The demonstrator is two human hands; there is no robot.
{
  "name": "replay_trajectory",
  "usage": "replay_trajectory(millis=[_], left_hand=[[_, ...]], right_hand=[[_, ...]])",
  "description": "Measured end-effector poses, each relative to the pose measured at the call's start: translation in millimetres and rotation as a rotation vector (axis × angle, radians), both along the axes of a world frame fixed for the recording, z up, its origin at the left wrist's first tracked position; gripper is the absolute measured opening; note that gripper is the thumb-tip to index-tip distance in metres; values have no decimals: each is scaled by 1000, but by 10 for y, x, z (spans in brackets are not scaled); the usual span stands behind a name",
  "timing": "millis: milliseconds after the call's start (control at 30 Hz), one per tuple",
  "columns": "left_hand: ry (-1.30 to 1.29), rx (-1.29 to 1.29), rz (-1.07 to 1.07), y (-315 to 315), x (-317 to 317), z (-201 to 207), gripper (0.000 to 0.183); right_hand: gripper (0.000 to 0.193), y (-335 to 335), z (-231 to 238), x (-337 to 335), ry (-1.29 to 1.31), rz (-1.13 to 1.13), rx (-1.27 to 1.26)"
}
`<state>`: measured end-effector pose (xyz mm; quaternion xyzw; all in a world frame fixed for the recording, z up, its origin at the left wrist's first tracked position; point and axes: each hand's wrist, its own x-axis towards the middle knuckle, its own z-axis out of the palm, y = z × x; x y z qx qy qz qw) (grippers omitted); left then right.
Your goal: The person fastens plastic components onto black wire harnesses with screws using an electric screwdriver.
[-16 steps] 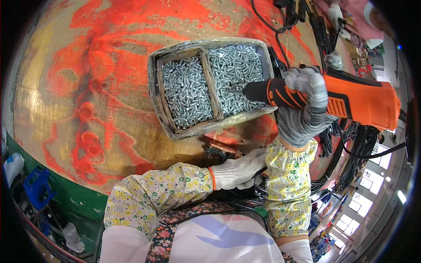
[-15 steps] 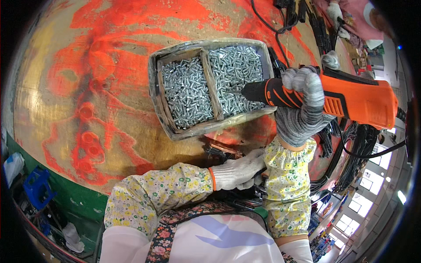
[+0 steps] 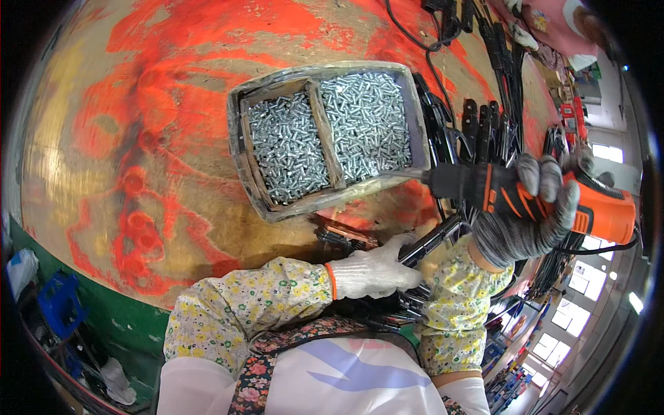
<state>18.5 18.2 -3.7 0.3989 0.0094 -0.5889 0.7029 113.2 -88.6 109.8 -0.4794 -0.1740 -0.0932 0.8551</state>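
Observation:
My right hand (image 3: 529,218), in a grey striped glove, is wrapped round an orange and black power screwdriver (image 3: 508,190). The screwdriver's thin bit points left, over the near right edge of a two-part box (image 3: 339,197) of small silver screws (image 3: 366,121). In a white glove, my left hand (image 3: 377,268) is closed on a dark bar-shaped part (image 3: 432,242), which slants up to the right from the fingers. Its lower end is hidden by the glove. Dark and copper-coloured pieces (image 3: 344,233) lie just beyond that hand.
Bundles of long black parts (image 3: 477,128) lie right of the box, with a black cable (image 3: 432,66) behind it. More dark parts (image 3: 384,311) sit close to my body. Another person's gloved hand (image 3: 523,36) is at the far right. A blue stool (image 3: 62,302) stands at lower left.
My right hand and the screwdriver have moved right and nearer, so the bit is off the screws. The box has shifted slightly left. The dark bar now shows in my left hand.

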Motion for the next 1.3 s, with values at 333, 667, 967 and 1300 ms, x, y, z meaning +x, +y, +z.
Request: replay_trajectory(millis=[333, 667, 967, 1300], left_hand=[[231, -148, 81, -62, -14, 16, 77], [226, -77, 12, 5, 68, 152, 76], [124, -26, 9, 16, 87, 187, 84], [230, -95, 12, 44, 104, 161, 79]], right_hand=[[35, -754, 304, -731, -41, -200, 107], [24, -1163, -185, -1344, 175, -427, 267], [23, -1264, -384, -1353, 226, -493, 285], [28, -1244, -448, -1357, 203, -488, 258]])
